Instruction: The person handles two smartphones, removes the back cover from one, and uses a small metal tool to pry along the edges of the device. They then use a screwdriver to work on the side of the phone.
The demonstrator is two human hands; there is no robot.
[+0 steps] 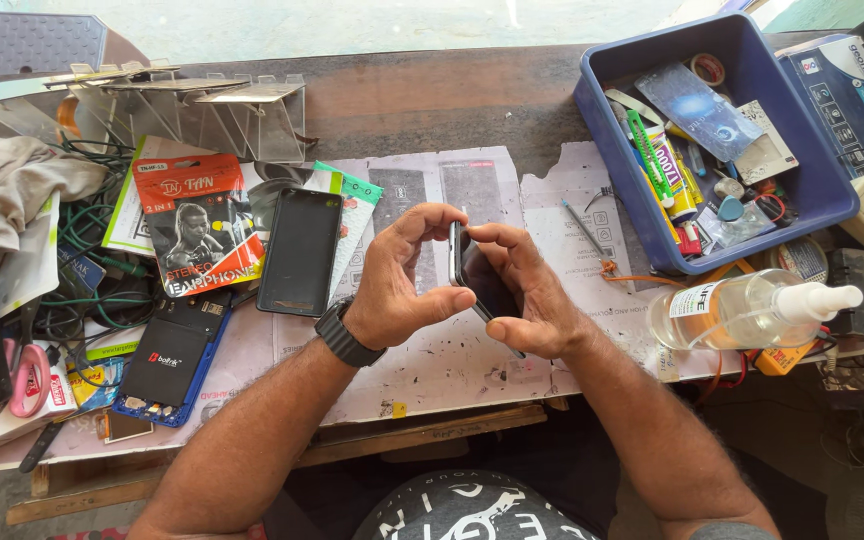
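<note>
Both hands gripped a dark phone (pixel 472 275) on edge above the paper-covered tabletop (pixel 432 360): the left hand (pixel 402 285) pinched its near side, the right hand (pixel 527 295) cradled its back. A second phone (pixel 299 252) lay nearby, left.

We note a phone (pixel 472 275) with a glossy dark glass face and a thin metallic edge, pinched in the grip of both hands. Beneath the grip, the worktop (pixel 432 100) shows worn, matt brown wood under creased, stained paper sheets (pixel 452 355). Left of the grip lies a smooth black slab (pixel 299 252) of semi-gloss plastic. Right of the grip stand a glossy blue plastic tray (pixel 812 190) and a clear plastic spray bottle (pixel 752 310).
</note>
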